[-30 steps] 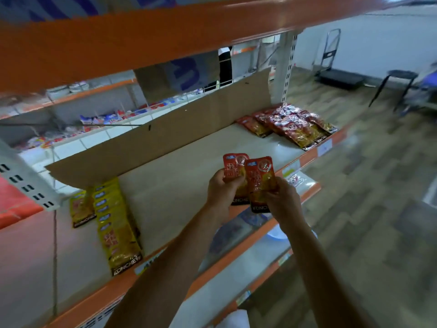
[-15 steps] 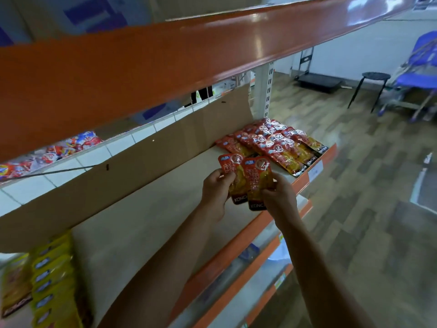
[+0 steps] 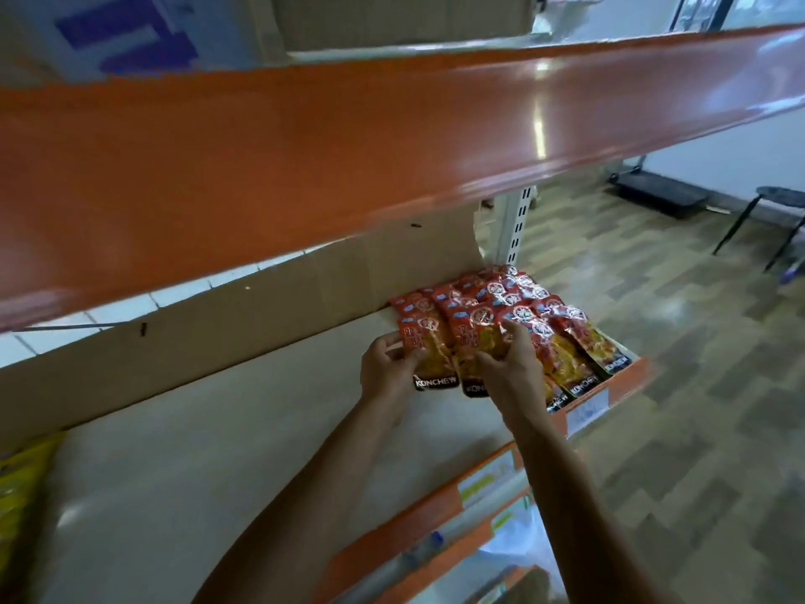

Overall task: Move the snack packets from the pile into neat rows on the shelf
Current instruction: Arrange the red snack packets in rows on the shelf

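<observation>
Two red snack packets with black bottom bands lie side by side on the pale shelf (image 3: 244,429), just left of the rows of red packets (image 3: 562,337) at the shelf's right end. My left hand (image 3: 385,368) pinches the left edge of the left packet (image 3: 429,342). Fingers of my right hand (image 3: 509,364) curl over the right packet (image 3: 472,342), hiding much of its lower half. Both packets touch the packets behind them.
An orange shelf beam (image 3: 392,137) hangs close overhead. A cardboard sheet (image 3: 218,324) lines the shelf's back. Yellow packets (image 3: 19,494) sit at the far left. A white upright (image 3: 516,224) stands behind the red rows. Stool (image 3: 775,211) and platform trolley (image 3: 657,194) stand on the floor at right.
Both hands carried the two red packets right and back, from above the shelf's front edge down onto the shelf beside the red rows. The view swung right and closer.
</observation>
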